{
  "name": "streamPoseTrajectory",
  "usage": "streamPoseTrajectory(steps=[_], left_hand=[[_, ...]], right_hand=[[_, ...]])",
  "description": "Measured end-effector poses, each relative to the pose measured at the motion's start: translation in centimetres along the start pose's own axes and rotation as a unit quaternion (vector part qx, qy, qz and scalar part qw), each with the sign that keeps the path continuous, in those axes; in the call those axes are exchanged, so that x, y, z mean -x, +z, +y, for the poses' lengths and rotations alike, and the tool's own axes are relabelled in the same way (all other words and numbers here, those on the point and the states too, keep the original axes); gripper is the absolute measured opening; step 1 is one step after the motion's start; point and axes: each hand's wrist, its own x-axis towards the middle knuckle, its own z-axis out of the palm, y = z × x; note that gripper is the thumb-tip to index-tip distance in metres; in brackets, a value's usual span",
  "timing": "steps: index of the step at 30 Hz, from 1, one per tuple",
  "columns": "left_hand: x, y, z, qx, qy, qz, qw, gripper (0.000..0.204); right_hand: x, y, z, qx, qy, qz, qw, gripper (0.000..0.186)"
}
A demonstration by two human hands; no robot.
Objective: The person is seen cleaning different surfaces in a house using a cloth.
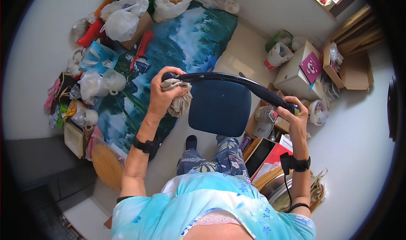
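A chair with a dark blue padded seat (pixel 220 109) stands right in front of me. Its curved, glossy black backrest (pixel 224 77) spans the space between my hands. My left hand (pixel 169 92) is closed around a crumpled grey-beige cloth (pixel 181 105), pressed against the left end of the backrest. At the opposite end, my right hand (pixel 294 115) grips the backrest, thumb on the near side and fingers over the top. The chair's legs are mostly hidden below the seat.
On the left, a bed with a blue-green patterned cover (pixel 173 41) carries several plastic bags (pixel 122 24). Boxes line the right side, among them an open cardboard box (pixel 353 71) and a white cabinet (pixel 296 66). A large plastic bottle (pixel 265 114) stands near the chair.
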Motion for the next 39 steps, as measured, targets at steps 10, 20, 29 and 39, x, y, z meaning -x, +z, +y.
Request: streamPoseTrajectory(steps=[10, 20, 29, 39], left_hand=[[7.3, -8.4, -0.9, 0.029, 0.001, -0.007, 1.0, 0.031], [13.0, -11.7, 2.2, 0.001, 0.037, -0.06, 0.998, 0.034], [23.0, -13.5, 3.1, 0.004, 0.03, -0.072, 0.997, 0.035], [33.2, -18.8, 4.0, 0.057, 0.031, -0.115, 0.991, 0.036]], right_hand=[[8.4, 7.5, -0.7, -0.009, -0.022, 0.016, 1.0, 0.035], [20.3, 10.3, 0.8, -0.023, -0.019, 0.074, 0.997, 0.037], [32.0, 12.0, 1.9, -0.017, -0.018, 0.102, 0.995, 0.027], [46.3, 16.6, 3.2, -0.041, -0.032, 0.153, 0.987, 0.028]])
